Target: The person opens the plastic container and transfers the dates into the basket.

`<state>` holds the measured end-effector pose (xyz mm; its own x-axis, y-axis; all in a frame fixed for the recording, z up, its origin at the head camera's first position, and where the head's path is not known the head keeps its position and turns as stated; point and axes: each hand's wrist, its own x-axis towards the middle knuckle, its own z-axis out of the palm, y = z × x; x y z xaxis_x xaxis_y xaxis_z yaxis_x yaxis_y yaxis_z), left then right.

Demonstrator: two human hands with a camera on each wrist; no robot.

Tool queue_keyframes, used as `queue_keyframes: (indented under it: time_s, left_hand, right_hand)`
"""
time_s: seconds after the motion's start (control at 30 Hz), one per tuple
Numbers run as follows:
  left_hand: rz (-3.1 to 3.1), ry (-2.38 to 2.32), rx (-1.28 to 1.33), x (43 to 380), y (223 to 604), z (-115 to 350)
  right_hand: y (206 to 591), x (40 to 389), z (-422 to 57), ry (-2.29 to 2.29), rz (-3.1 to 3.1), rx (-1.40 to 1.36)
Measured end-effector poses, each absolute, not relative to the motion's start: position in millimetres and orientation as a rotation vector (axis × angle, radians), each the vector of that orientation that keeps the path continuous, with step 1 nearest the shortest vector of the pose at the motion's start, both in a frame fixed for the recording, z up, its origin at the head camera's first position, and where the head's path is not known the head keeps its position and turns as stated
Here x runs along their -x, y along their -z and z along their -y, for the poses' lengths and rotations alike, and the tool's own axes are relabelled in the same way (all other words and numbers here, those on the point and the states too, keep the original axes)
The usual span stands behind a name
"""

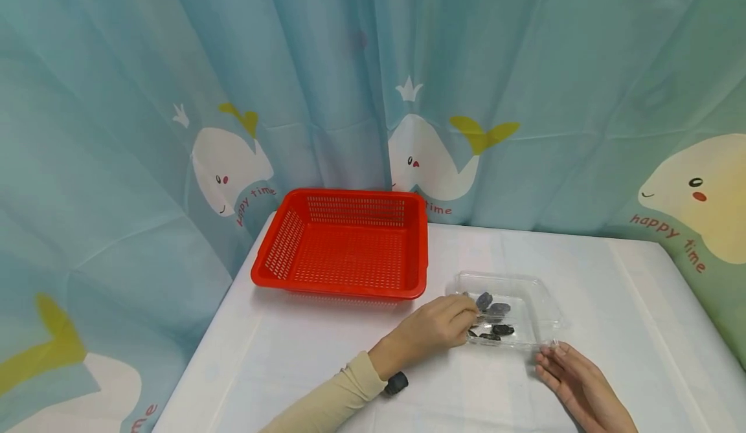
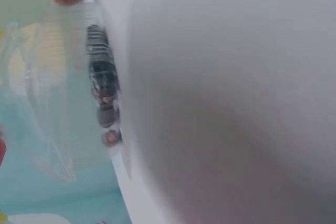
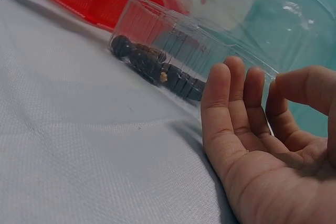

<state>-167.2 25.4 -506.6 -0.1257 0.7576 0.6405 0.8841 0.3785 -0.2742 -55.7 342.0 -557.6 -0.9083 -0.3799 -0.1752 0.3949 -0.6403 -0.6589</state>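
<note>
A clear plastic box [image 1: 527, 316] with its lid raised holds several dark, stone-like lumps [image 1: 498, 310]. My right hand [image 1: 583, 381] pinches the box's near right corner between thumb and forefinger. In the right wrist view the other fingers [image 3: 216, 98] stretch up beside the box wall. Over the box's left end is my left hand [image 1: 437, 326], its fingers bent down towards the lumps; I cannot tell whether they hold one. Blurred fingertips of this hand show above the far rim in the right wrist view. Another dark lump [image 1: 396, 383] lies on the table beside my left sleeve.
A red plastic basket [image 1: 416, 252] with slotted walls stands at the back left of the white-covered table [image 1: 303, 355]. Behind the table hangs a blue-green curtain [image 1: 326, 64] printed with whales.
</note>
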Motion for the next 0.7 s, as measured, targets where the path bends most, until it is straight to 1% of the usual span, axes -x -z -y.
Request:
queue_keyframes:
  time_s: [0.27, 0.47, 0.57, 0.7]
  left_hand:
    - [1.93, 0.737, 1.283, 172.6, 500.4, -40.5]
    - [1.938, 1.089, 1.142, 176.8, 501.7, -58.9]
    - [1.975, 1.248, 1.05, 179.4, 503.3, -69.0]
    - [2.007, 1.435, 0.889, 185.2, 503.8, -81.3]
  right_hand:
    - [557.8, 52.9, -341.8, 2.513, -1.015, 0.021]
    - [556.0, 48.6, -344.6, 2.489, -1.07, -0.061]
    - [554.7, 46.1, -348.8, 2.465, -1.081, -0.071]
    - [554.4, 45.9, -353.6, 2.467, -1.005, 0.001]
